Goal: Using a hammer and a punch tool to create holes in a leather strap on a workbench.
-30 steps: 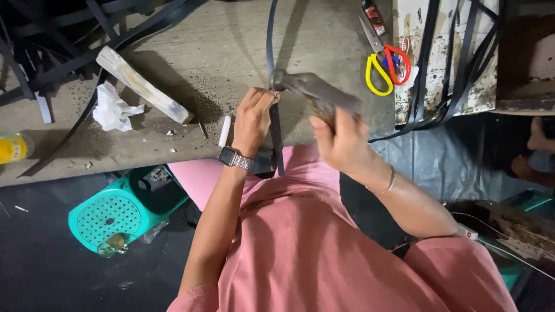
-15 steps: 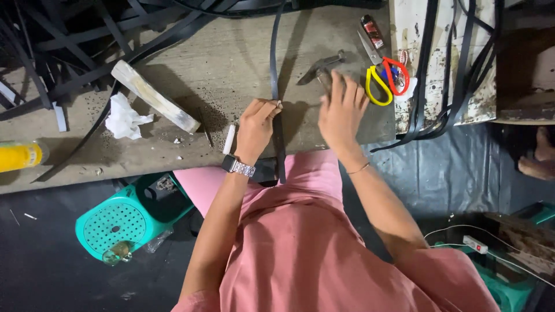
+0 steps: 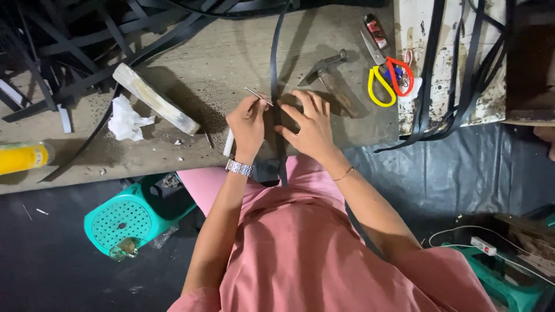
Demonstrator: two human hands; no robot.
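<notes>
1. Left hand (image 3: 247, 124) pinches a thin metal pin (image 3: 258, 96) between its fingertips, the point right beside the long narrow black strap (image 3: 278, 75) that runs down the worn wooden workbench (image 3: 225, 63).
2. Right hand (image 3: 311, 122) lies flat with fingers spread, pressing the strap down; keeping that pressure close to the pin should stop the strap from shifting.
3. Steel hammer (image 3: 328, 72) lies just beyond the right hand, untouched, within easy reach.

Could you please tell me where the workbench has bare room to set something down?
Bare wood lies between the pale wooden block and the black strap, above the left hand. The far-left corner is crowded with black strips; the hammer and scissors fill the right.
</notes>
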